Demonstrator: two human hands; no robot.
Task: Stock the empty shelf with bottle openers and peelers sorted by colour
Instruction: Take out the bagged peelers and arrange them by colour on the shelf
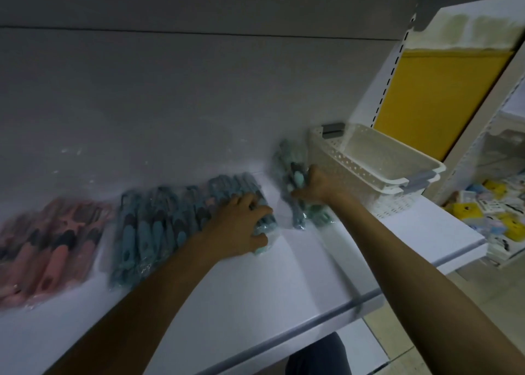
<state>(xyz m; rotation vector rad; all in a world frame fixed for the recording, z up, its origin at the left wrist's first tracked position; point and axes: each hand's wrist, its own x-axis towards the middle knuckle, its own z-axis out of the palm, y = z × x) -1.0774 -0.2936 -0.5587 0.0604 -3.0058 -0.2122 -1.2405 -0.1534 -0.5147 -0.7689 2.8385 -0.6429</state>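
- The white shelf (284, 283) runs from the lower left to the right, with a grey back panel (170, 90) behind it.
- A white perforated basket (369, 164) stands at the shelf's right end near the back edge; it looks like two nested baskets with grey handles.
- A blurred batch of pink packaged utensils (51, 241) lies at the left end of the shelf, reaching from the back panel toward the front edge.
- Just beside it, toward the middle, lies a row of blue packaged utensils (159, 221); whether these are peelers or openers is too blurred to tell.
- The left hand (235, 227) rests palm down on the right end of the blue row, fingers (255, 204) curled over the last packets.
- The right hand (318, 184) is close beside the basket, fingers closed around a bunch of teal packaged utensils (292, 181), held tilted, its lower end at the shelf surface.
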